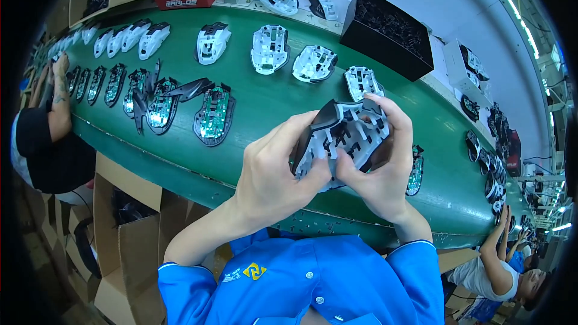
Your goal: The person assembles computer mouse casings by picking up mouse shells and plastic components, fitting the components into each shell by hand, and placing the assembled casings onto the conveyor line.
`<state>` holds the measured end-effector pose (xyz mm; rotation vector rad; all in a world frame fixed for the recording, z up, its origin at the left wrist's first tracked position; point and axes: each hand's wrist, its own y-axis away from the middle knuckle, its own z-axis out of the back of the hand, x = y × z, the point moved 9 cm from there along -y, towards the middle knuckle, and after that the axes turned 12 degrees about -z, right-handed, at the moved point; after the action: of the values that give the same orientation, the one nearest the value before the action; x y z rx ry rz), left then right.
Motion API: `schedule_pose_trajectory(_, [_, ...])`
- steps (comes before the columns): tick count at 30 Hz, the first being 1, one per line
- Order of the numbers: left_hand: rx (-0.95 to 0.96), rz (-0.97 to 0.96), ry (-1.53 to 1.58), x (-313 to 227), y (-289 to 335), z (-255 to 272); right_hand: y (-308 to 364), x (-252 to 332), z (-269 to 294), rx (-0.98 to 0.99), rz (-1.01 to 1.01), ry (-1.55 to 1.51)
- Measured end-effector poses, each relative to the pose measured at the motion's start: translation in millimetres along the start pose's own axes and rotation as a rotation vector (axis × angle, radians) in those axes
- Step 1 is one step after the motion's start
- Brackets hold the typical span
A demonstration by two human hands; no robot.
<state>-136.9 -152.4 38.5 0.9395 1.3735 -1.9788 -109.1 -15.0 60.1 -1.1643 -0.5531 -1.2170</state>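
Observation:
Both hands hold a white-and-black computer mouse top shell (356,135) above the green bench, its hollow inside turned toward me. My left hand (271,165) grips the black left side, with the thumb pressed inside the shell. My right hand (385,177) wraps the other side, fingers over the far edge and thumb on the inner posts. Just beyond lies another white shell (360,81), partly hidden by the right fingertips. A mouse base with a green circuit board (415,171) shows beside my right hand, partly covered by it.
Several bases with circuit boards (214,117) line the green bench (253,105) at left, black side pieces (186,89) among them. White shells (270,48) stand behind. A black box of small parts (388,30) sits at the back. Co-workers' arms (59,93) reach in at both ends.

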Motion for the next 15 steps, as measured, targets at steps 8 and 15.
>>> schedule_pose_trajectory(8, [-0.005,-0.171,-0.106,-12,4,-7,7,1,0,-0.046,0.091,-0.048])
schedule_pose_trajectory(15, [0.043,-0.067,-0.068,3,-11,-16,-7,-18,9,0.034,-0.131,-0.002])
